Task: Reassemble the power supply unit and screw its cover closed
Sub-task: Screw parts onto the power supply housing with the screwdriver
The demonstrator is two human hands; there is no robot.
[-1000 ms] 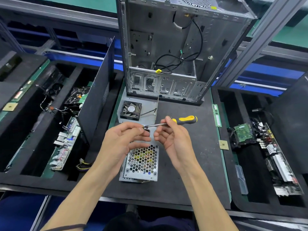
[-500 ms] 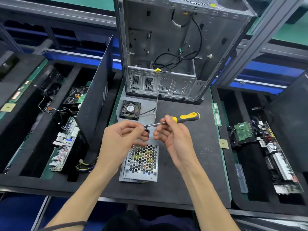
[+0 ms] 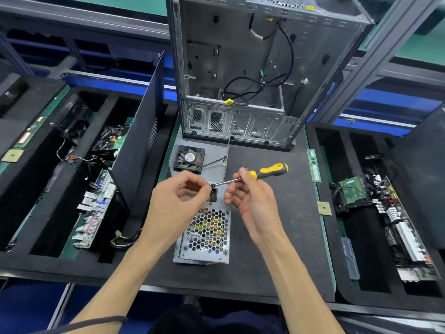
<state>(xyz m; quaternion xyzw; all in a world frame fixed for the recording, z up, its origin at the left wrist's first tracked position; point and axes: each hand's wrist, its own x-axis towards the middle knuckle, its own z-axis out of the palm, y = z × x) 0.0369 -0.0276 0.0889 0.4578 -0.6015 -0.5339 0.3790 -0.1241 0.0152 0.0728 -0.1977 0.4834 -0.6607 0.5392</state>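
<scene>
The power supply unit [image 3: 204,237] lies on the black mat below my hands, its honeycomb grille facing up. My right hand [image 3: 250,201] grips a yellow and black screwdriver [image 3: 265,171] near the front of the handle, the shaft pointing left. My left hand [image 3: 178,201] pinches at the tip of the shaft, thumb and forefinger closed there; whether a screw sits between them is too small to tell. A grey metal cover plate [image 3: 216,150] carrying a black fan [image 3: 189,159] lies behind my hands.
An open computer case [image 3: 240,68] stands upright at the back of the mat. A black side panel [image 3: 142,138] stands on edge at the left. Foam trays with circuit boards [image 3: 94,208] and drives [image 3: 351,191] flank the mat. A memory stick [image 3: 314,165] lies at the right.
Both hands and the screwdriver have held nearly still; the screwdriver handle tilted up slightly.
</scene>
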